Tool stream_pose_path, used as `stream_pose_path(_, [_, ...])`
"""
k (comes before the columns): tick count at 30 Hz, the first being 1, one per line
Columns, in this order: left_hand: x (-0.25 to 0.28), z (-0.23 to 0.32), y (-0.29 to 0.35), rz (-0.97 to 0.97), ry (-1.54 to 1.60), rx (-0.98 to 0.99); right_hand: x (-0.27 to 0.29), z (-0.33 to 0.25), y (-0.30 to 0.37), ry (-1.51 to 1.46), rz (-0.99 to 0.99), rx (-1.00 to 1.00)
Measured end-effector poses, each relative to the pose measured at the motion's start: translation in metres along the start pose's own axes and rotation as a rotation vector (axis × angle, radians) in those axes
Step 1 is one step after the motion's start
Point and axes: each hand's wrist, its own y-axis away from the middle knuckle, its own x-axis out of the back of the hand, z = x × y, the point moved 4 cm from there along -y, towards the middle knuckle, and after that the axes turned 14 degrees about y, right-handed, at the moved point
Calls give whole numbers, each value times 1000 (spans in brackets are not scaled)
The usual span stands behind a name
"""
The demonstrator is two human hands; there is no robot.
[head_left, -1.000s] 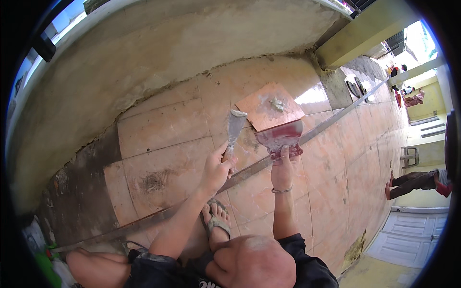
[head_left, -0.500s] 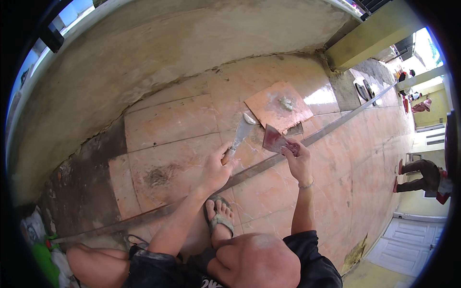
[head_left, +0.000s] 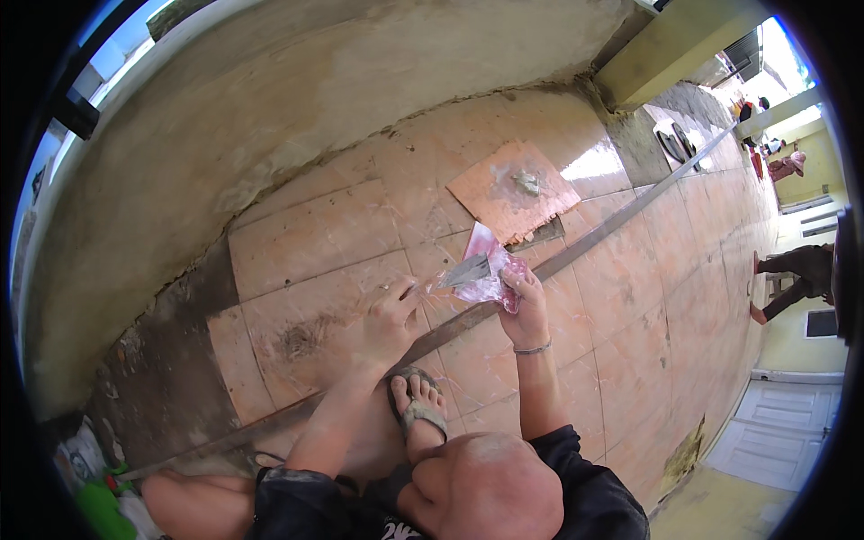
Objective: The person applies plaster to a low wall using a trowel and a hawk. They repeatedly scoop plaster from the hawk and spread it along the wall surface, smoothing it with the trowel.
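My left hand (head_left: 393,313), slightly blurred, is closed around the handle of a putty knife (head_left: 466,271). The knife's grey blade lies against a flat reddish spreader (head_left: 482,238), which my right hand (head_left: 525,301) grips by its crumpled, plastic-looking lower part. Just beyond both hands, a loose square tile (head_left: 481,192) rests on the tiled floor with a pale lump of paste (head_left: 526,183) on it. Whether paste is on the blade or the spreader is hard to make out.
A long straight bar (head_left: 621,219) runs diagonally across the floor tiles under my arms. Beyond stands a low plastered wall (head_left: 297,108). Black sandals (head_left: 675,144) lie at the far right. One person's legs (head_left: 792,274) show at the right; green and white bags (head_left: 99,504) are at lower left.
The putty knife has swung right and its blade now meets the spreader. My right hand has shifted left and turned the spreader. The white paste on the blade's tip no longer shows there.
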Motion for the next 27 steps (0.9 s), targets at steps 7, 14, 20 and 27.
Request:
stream_pose_path(7, [58, -7, -9, -110, -369, -295, -11, -16, -6, -61, -101, 4])
stream_pose_path(14, [153, -37, 40, 94, -596, 37, -97, 14, -42, -61, -167, 107])
stream_pose_path(20, [186, -49, 112, 330, -581, 373, -210, 38, -121, 293, -55, 445])
stream_pose_path(27, [203, -61, 141, 495, -652, 335, -409, -31, -131, 788, 359, 1092])
